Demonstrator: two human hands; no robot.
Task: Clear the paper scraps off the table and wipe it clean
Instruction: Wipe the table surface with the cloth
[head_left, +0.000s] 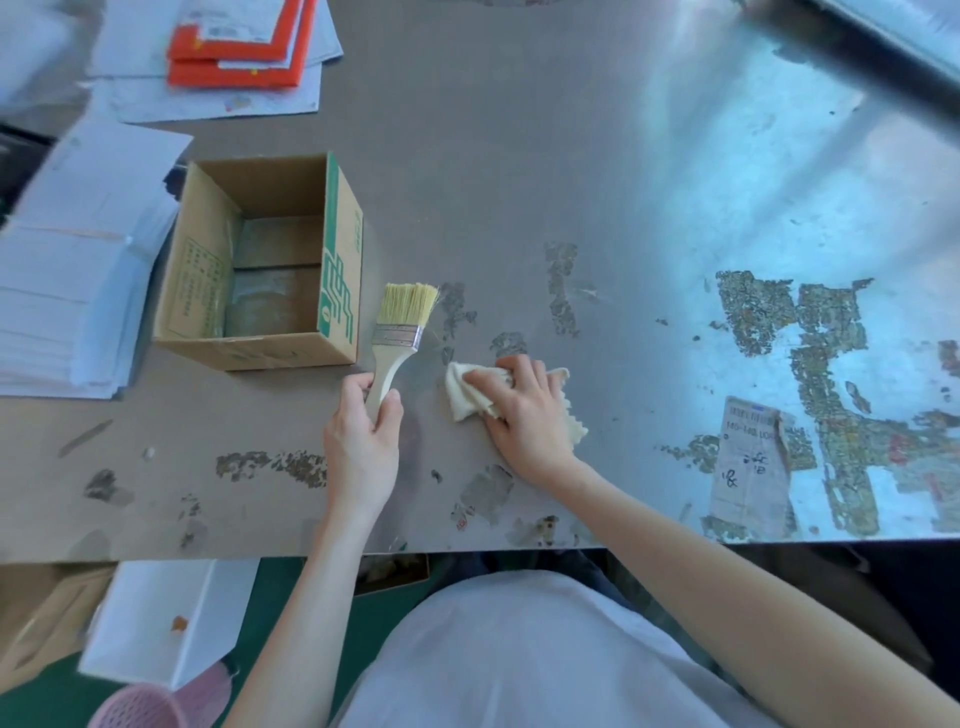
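Observation:
My left hand (363, 436) grips the wooden handle of a flat paintbrush (402, 322), whose pale bristles point away from me toward the cardboard box. My right hand (524, 410) presses flat on a cream cloth (462, 392) lying on the metal table (519, 182), just right of the brush. Patches of stuck paper residue (810, 332) cover the table's right side. A torn paper label (750, 462) with print and handwriting lies among them near the front edge. Smaller residue patches (270, 464) sit near my left wrist.
An open cardboard box (260, 262) with green print stands left of the brush. White paper stacks (72, 270) fill the left edge, and orange-and-white folders (239, 47) lie at the far left. Below the table edge are a white box (171, 618) and a pink basket (150, 701).

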